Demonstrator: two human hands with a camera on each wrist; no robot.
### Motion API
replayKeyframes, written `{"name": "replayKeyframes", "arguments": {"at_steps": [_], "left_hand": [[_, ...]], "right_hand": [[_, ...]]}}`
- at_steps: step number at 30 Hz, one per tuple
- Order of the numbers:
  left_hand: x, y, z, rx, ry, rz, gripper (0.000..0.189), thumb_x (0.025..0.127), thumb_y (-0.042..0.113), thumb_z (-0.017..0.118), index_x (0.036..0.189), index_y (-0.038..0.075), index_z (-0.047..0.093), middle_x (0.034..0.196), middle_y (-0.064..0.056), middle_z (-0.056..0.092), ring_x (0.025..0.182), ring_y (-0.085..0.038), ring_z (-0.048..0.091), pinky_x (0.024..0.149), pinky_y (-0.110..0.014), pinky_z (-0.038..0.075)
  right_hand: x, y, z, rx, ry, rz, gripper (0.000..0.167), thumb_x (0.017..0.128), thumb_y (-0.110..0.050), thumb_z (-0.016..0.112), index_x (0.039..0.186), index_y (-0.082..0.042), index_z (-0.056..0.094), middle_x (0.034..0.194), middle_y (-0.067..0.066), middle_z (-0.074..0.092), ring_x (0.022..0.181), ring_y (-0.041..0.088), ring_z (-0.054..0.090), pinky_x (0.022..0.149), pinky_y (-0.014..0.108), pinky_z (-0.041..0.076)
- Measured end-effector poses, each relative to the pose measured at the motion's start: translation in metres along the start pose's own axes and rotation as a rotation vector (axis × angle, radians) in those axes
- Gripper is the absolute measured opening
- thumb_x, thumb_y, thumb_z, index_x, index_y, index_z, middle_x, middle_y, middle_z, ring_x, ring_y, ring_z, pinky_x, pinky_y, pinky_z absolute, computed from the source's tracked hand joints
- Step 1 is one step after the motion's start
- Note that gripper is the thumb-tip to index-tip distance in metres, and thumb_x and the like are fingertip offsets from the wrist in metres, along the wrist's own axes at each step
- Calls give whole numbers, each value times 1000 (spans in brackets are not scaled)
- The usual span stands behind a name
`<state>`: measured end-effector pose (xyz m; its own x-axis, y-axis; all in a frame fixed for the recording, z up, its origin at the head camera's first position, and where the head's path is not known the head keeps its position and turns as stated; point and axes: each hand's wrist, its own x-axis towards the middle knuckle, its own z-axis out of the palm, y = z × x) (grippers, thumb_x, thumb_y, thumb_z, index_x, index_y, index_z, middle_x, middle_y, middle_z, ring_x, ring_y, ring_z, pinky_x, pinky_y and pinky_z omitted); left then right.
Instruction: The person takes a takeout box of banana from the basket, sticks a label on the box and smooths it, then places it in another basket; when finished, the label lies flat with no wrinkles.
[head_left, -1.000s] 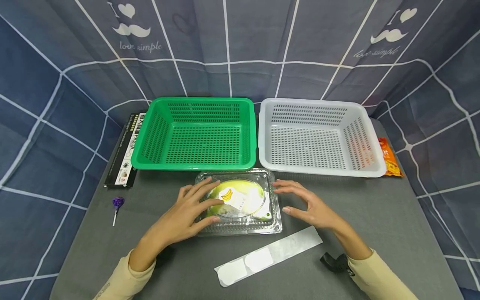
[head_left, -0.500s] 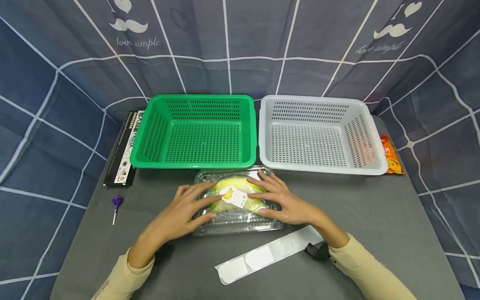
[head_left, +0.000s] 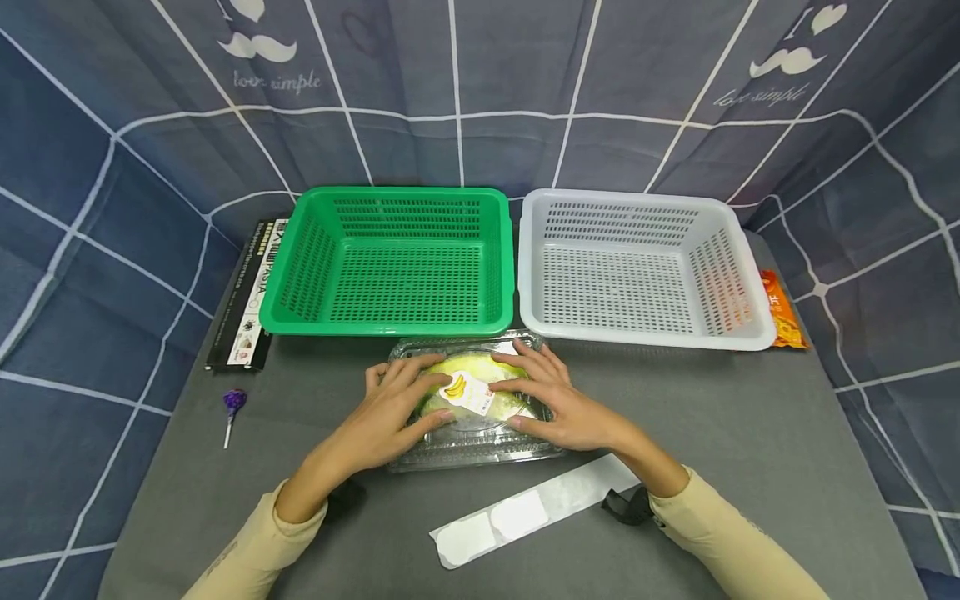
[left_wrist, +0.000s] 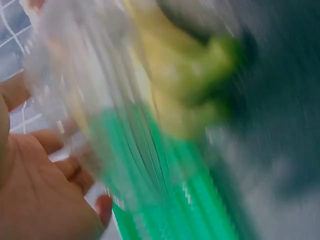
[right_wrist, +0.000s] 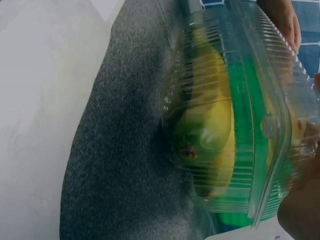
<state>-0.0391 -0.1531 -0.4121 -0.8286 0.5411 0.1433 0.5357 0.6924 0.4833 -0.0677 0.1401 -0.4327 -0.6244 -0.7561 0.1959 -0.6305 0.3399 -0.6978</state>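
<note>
At the far left, a black box (head_left: 243, 304) lies beside a green basket (head_left: 386, 329), whose slotted floor shows. A lollipop (head_left: 235, 403) lies nearer. The left hand (head_left: 384, 421) has its fingers spread, lightly bent, tips on the lid of a see-through plastic box (head_left: 480, 454) in front of the green basket. Inside lie yellow-green bananas (right_wrist: 207, 127); a banana label (head_left: 471, 395) sits on top. The right hand (head_left: 566, 410), likewise spread, touches the lid's right side; neither hand grips it. Near, right of middle, lies a sticker strip (head_left: 536, 510). Far right, an orange packet (head_left: 783, 312) adjoins a white basket (head_left: 645, 335), its slotted floor visible.
</note>
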Motion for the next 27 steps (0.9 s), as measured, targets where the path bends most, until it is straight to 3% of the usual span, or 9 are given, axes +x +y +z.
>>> {"name": "replayKeyframes", "arguments": {"at_steps": [7, 12, 15, 22, 27], "left_hand": [[6, 8, 6, -130, -4, -36, 36, 94, 33, 65, 126, 16, 65, 152, -11, 40, 133, -30, 38, 98, -58, 17], [13, 6, 7, -91, 1, -27, 48, 95, 33, 64, 137, 12, 56, 151, -10, 41, 132, -31, 38, 94, -51, 22], [18, 3, 6, -68, -9, -12, 45, 97, 31, 62, 138, 14, 57, 149, -10, 42, 130, -31, 39, 92, -48, 24], [35, -2, 1, -93, -11, 18, 19, 99, 24, 59, 114, 17, 68, 133, -9, 51, 119, -28, 44, 90, -45, 29], [41, -5, -1, -91, 9, 47, 5, 94, 19, 66, 98, 18, 69, 123, -7, 58, 112, -26, 49, 87, -43, 35]], "right_hand": [[4, -3, 0, -12, -17, 6, 41, 94, -25, 62, 134, -15, 59, 158, 15, 29, 151, 38, 5, 113, 69, -5], [3, -3, -2, 1, -41, 3, 43, 96, -29, 60, 137, -17, 58, 159, 15, 25, 151, 41, 1, 112, 69, -8], [3, -3, -2, 3, -54, 5, 43, 98, -32, 57, 138, -18, 57, 160, 15, 23, 150, 41, -1, 113, 68, -9], [1, -2, -1, 5, -45, 6, 45, 97, -33, 59, 140, -20, 55, 161, 14, 22, 151, 40, -2, 114, 65, -11], [0, -1, 1, 10, -31, 4, 47, 96, -31, 60, 141, -19, 52, 160, 13, 23, 151, 39, 0, 115, 65, -9]]}}
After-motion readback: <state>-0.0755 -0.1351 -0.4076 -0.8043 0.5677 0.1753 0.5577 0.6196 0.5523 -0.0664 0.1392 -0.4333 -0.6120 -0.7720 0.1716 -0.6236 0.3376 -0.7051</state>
